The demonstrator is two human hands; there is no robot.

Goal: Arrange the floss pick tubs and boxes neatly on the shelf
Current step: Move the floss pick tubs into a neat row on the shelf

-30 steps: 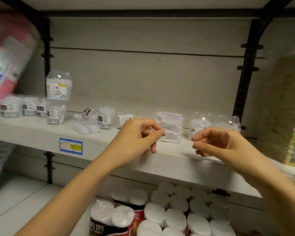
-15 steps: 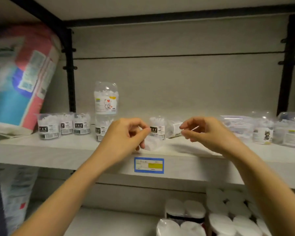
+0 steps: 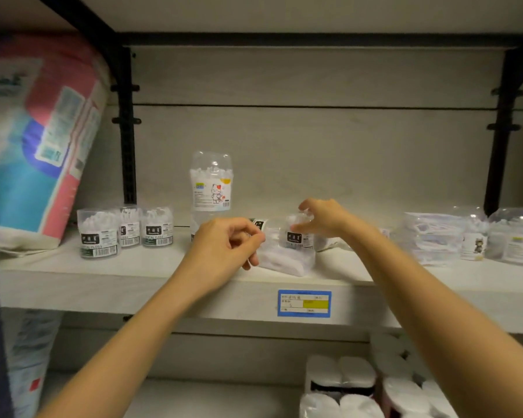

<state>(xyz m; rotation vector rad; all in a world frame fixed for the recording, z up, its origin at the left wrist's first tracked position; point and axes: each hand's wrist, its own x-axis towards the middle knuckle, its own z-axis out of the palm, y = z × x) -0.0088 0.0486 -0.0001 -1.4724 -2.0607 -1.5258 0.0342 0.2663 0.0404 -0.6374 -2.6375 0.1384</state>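
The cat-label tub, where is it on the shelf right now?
In the head view the cat-label tub stands left of centre on the shelf, atop another tub, just right of the three black-label tubs and behind the left hand.

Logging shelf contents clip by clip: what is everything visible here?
shelf: one, pale grey, across the middle
small tubs: three, clear with dark labels, row at left
tall tub: one, clear, cat label, stacked up, centre
middle tubs: at least two, clear, dark labels, centre
flat pack: one, whitish, lying at shelf front
clear boxes: stack, count unclear, right
domed tubs: two, clear, far right
price tag: one, blue and yellow, shelf edge
tissue pack: one, pink and blue, far left
paper rolls: several, white, below right
left hand: one, fingers curled, nothing seen held, before the flat pack
right hand: one, fingers spread at a middle tub, contact unclear
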